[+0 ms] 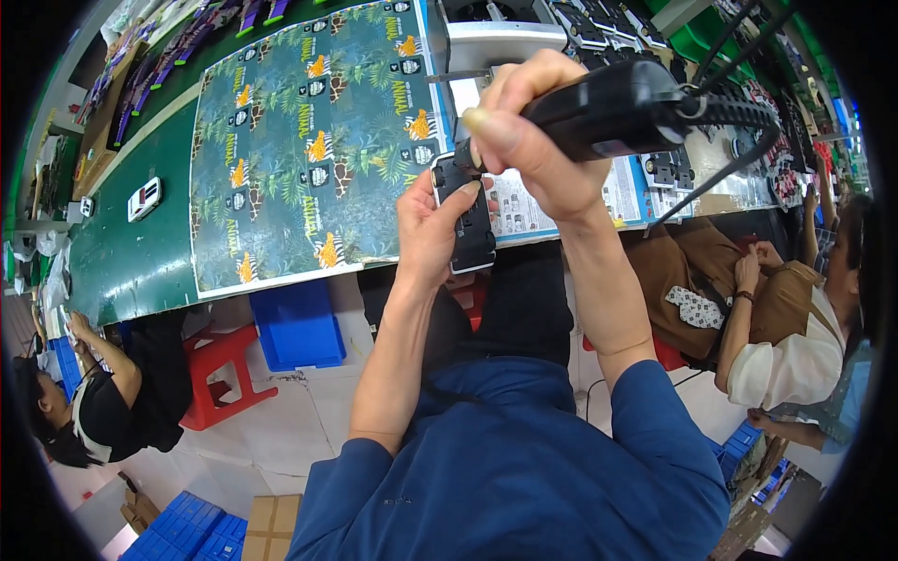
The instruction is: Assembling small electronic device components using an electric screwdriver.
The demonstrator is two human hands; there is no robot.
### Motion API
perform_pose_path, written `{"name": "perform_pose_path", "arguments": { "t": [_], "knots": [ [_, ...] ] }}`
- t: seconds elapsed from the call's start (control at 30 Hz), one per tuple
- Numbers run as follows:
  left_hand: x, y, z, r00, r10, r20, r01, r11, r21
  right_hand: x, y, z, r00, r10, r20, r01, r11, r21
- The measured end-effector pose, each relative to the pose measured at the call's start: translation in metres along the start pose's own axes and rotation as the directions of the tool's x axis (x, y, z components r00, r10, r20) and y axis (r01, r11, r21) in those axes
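Note:
My left hand point(423, 229) grips a black toy car chassis point(475, 241) at the table's front edge, its thumb laid across the part. The chassis stands roughly upright with its dark underside toward me. My right hand point(552, 154) is wrapped round a black electric screwdriver point(608, 107), which slants down to the left. Its tip end meets the upper part of the chassis, close to my left thumb; the bit itself is too small to make out. A coiled black cord point(748, 107) runs from the screwdriver's back end.
A jungle-patterned sheet point(309, 150) covers the green table left of my hands. Beyond it lie a white toy car point(145, 199) and purple toy parts point(178, 47). More black chassis point(585, 28) sit at the far right. Co-workers point(786, 337) sit either side. A blue crate point(297, 327) and red stool point(224, 374) stand below.

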State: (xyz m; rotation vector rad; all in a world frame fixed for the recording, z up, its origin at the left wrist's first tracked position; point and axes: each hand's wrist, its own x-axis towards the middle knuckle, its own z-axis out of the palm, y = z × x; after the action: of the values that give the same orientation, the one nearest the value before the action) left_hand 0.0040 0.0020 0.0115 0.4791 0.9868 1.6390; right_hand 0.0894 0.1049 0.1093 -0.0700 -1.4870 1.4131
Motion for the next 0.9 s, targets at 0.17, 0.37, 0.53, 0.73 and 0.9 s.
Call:
{"name": "perform_pose_path", "arguments": {
  "t": [0.17,0.37,0.53,0.73,0.9],
  "knots": [
    [0.000,0.000,-0.006,0.999,-0.007,0.033,0.008,1.000,-0.011,0.000,0.005,-0.003,0.990,0.017,0.143,-0.017,1.000,0.000],
    [-0.001,0.000,-0.005,0.999,-0.040,0.037,0.041,0.999,-0.012,-0.001,0.006,-0.003,0.986,0.014,0.168,-0.016,1.000,0.009],
    [-0.001,0.000,-0.004,0.999,-0.031,0.038,0.031,0.999,-0.004,-0.004,0.003,-0.002,0.992,0.038,0.121,-0.038,0.999,-0.001],
    [0.001,0.001,0.000,0.998,-0.022,-0.056,0.018,0.998,-0.065,0.000,-0.006,-0.009,0.998,-0.014,0.055,0.018,0.997,-0.076],
    [0.008,0.000,-0.015,0.997,-0.073,-0.033,0.052,0.907,-0.417,0.060,0.003,-0.045,0.793,-0.604,0.080,0.514,0.733,0.447]
  ]
}}
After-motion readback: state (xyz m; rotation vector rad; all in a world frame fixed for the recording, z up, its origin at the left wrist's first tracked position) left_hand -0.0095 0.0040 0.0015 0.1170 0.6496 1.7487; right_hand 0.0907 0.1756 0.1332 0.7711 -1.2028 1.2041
